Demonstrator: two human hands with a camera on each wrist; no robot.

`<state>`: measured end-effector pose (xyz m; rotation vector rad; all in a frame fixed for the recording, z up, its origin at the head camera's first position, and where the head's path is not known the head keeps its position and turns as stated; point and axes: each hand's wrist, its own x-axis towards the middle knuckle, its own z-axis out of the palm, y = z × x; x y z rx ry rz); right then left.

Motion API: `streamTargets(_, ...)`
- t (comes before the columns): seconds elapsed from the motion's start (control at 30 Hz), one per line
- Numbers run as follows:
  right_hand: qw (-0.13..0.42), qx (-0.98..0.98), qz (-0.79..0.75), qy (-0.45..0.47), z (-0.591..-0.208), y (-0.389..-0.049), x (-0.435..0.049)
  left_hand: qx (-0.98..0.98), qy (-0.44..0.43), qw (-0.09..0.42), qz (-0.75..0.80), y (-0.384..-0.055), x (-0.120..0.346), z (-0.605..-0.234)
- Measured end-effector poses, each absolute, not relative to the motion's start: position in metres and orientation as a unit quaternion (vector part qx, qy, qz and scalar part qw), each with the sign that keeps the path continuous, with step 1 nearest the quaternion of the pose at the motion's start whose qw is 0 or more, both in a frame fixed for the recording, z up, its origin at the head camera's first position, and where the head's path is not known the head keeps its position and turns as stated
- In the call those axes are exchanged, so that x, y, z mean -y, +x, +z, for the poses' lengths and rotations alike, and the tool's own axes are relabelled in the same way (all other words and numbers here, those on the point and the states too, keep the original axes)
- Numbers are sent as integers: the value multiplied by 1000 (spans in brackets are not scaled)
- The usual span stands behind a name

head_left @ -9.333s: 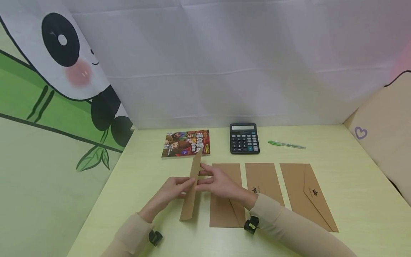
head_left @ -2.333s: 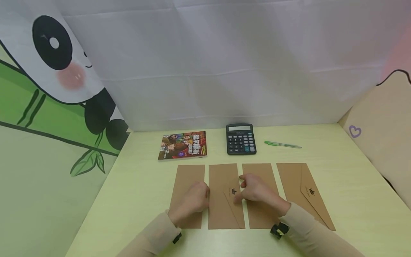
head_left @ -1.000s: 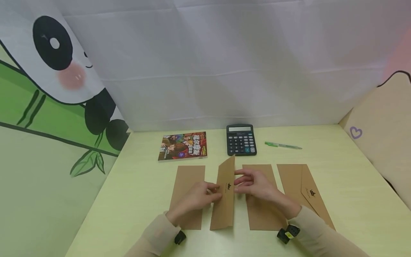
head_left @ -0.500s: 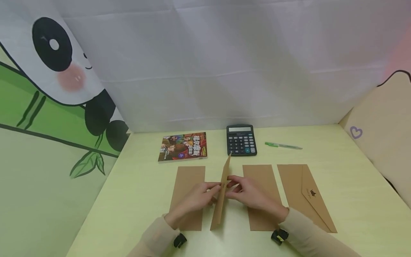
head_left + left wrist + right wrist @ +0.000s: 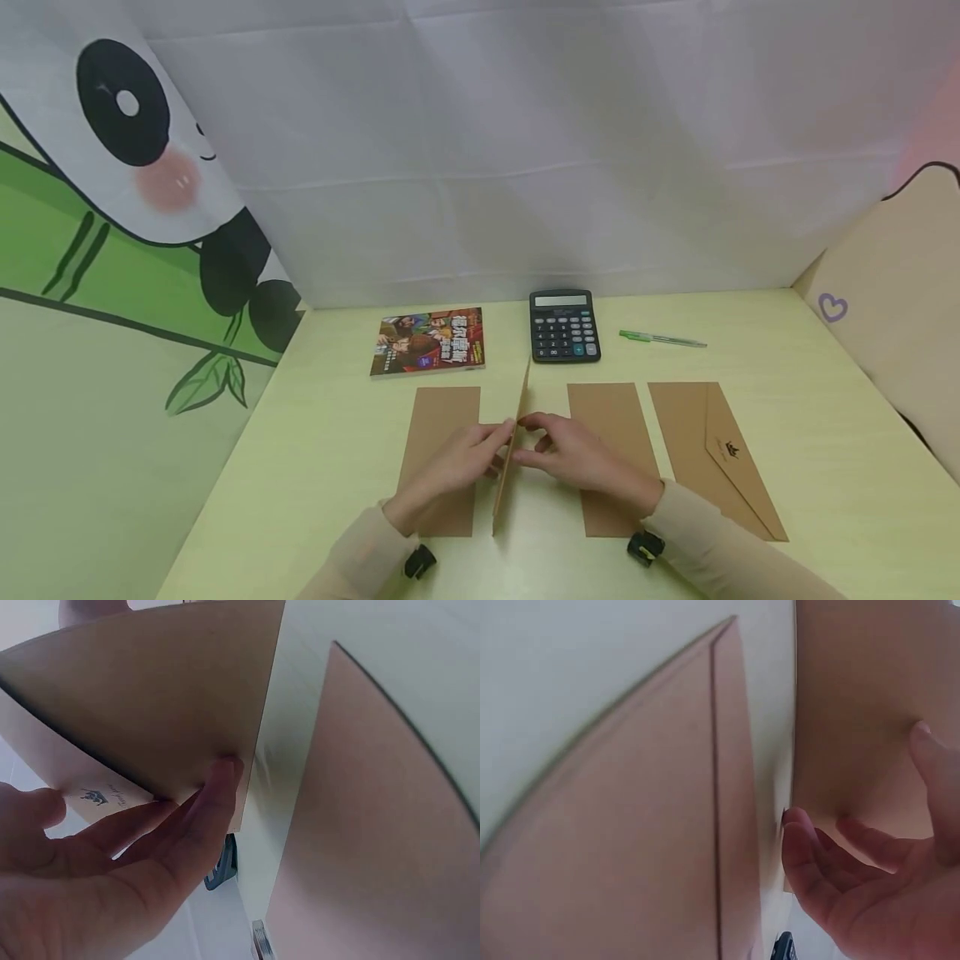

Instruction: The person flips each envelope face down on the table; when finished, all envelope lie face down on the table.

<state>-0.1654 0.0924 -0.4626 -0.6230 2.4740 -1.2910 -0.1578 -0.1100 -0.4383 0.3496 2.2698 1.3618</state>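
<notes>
A brown paper envelope (image 5: 506, 479) stands nearly upright on its long edge between my two hands, seen almost edge-on. My left hand (image 5: 457, 462) holds it from the left. In the left wrist view, those fingers (image 5: 217, 795) lie on the face with the flap (image 5: 112, 795), which bears a small black crown; the thumb is near the flap's outer edge. On the other side my right hand (image 5: 573, 454) touches the plain face with its thumb and bent fingers (image 5: 870, 836). A plain-side-up envelope (image 5: 442, 408) lies partly under my left forearm.
To the right lie another envelope (image 5: 607, 408), partly under my right hand, and one flap-side up (image 5: 686, 425). Behind the row are a comic-style book (image 5: 427, 342), a black calculator (image 5: 565, 325) and a green pen (image 5: 662, 338). A white curtain (image 5: 525, 167) hangs behind the table.
The envelope, flat and flap-side up 2.3 s ago, has been raised and turned on its long edge until edge-on. Earlier, the leftmost envelope was turned and laid flat plain-side up.
</notes>
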Motion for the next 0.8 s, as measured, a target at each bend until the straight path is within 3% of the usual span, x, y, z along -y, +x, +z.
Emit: streamTargets(0.8,169,-841,-483,-174,-452,-167,-103,-728,104,185,652,-159,115,-426)
